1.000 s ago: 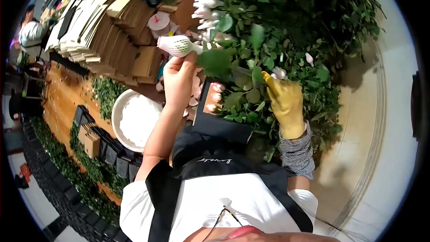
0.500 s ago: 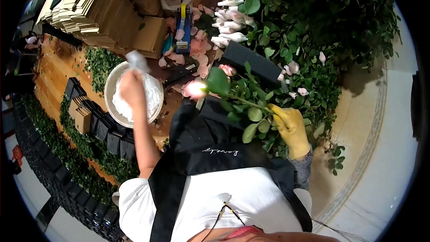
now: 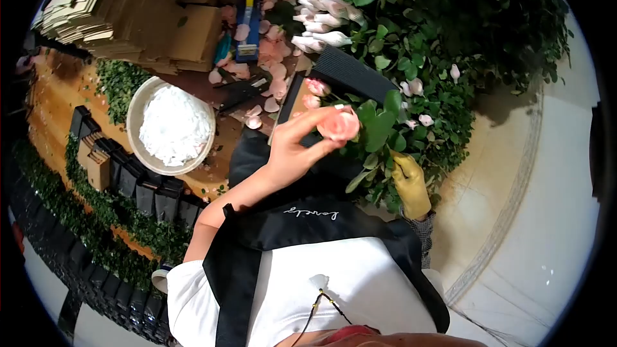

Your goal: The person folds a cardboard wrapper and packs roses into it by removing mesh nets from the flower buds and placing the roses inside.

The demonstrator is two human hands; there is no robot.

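A pink rose [image 3: 339,126] faces up in front of my apron, its leafy stem running right. My bare left hand [image 3: 297,148] has its thumb and fingers closed around the bloom. A small white bit shows at the fingertips; whether it is a net sleeve I cannot tell. My right hand [image 3: 410,183], in a yellow glove, is closed on the stem among the green leaves [image 3: 379,130]. Two or more pink roses [image 3: 315,87] lie just beyond my left hand. To the left stands a round tub [image 3: 134,130] full of white net sleeves [image 3: 173,125].
Roses in white net sleeves [image 3: 328,40] are stacked at the back by a dark ridged block [image 3: 353,76]. Leafy stems [image 3: 463,32] fill the right. A blue tape dispenser [image 3: 247,29], loose petals [image 3: 273,58] and stacked cardboard [image 3: 128,26] occupy the back left.
My left hand has come from above the tub, where it held something white, over to the rose bloom. My right hand keeps the stem. The view has shifted slightly.
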